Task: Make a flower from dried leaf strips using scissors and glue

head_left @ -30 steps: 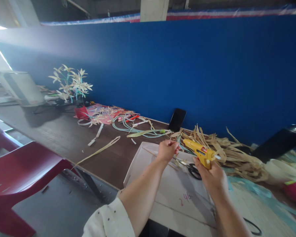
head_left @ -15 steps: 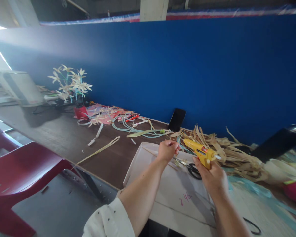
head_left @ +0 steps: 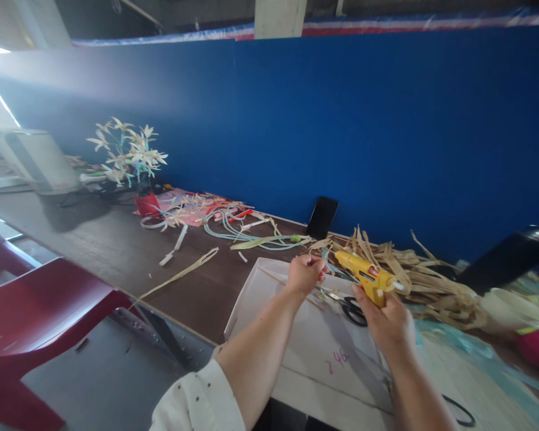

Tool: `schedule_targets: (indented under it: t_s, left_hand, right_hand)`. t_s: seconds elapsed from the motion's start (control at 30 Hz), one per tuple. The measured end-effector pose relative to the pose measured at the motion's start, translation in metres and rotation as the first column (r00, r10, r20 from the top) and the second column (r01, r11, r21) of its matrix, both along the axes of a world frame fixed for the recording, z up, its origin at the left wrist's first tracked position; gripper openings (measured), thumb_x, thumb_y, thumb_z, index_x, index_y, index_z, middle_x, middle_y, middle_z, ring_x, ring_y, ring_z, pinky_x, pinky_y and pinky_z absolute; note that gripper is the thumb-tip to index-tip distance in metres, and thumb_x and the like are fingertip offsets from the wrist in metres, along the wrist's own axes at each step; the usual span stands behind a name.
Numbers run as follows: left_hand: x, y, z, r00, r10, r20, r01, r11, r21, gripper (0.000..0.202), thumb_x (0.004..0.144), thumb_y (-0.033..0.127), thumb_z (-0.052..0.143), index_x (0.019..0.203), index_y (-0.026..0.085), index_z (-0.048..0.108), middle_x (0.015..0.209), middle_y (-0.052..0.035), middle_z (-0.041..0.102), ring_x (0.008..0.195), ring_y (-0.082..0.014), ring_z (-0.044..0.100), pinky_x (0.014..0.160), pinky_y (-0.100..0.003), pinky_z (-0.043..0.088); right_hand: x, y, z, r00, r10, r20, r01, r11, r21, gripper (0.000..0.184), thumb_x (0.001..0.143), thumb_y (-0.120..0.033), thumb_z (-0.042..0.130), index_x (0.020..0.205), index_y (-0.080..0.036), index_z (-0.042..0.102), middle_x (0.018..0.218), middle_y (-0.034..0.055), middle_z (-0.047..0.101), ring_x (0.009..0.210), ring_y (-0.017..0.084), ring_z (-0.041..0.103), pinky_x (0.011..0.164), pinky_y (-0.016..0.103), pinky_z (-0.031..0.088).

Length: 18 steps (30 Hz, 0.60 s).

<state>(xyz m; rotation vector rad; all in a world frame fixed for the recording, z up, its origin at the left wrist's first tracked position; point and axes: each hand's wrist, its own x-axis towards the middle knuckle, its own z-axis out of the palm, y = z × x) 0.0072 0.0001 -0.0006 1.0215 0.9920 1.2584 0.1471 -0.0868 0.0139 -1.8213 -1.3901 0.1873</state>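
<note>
My right hand (head_left: 385,320) grips a yellow glue gun (head_left: 363,275), its nozzle aimed left toward my left hand (head_left: 304,273). The left hand is closed in a pinch on a small teal and straw-coloured piece (head_left: 326,258) that I cannot make out well. Both hands hover above a white cardboard sheet (head_left: 296,335) with pink writing. Black-handled scissors (head_left: 351,309) lie on the sheet just under the hands. A heap of dried straw leaves (head_left: 413,275) lies behind the glue gun.
A black phone (head_left: 322,217) leans on the blue wall. Teal strips and cut leaves (head_left: 233,230) litter the brown table; a straw flower bouquet (head_left: 128,152) stands in a red pot at far left. A red chair (head_left: 40,311) is at left, a white bowl (head_left: 512,308) at right.
</note>
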Motion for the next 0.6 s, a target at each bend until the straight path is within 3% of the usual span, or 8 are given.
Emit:
schedule_targets:
  t_s: [0.6]
  left_hand:
    - [0.0023,0.0024,-0.0043,1.0,-0.011,0.015,0.011,1.0,-0.006,0.007,0.068,0.019,0.061,0.067,0.012,0.061,0.059,-0.0016,0.062,0.045,-0.0046,0.049,0.047,-0.016,0.042]
  right_hand:
    - [0.0017,0.0012,-0.0017,0.999,-0.037,0.038,0.036,0.999,0.018,0.044,0.07,-0.058,0.054,0.084,-0.017,0.064,0.065,0.0047,0.065,0.064,0.022,0.06,0.055,0.026,0.04]
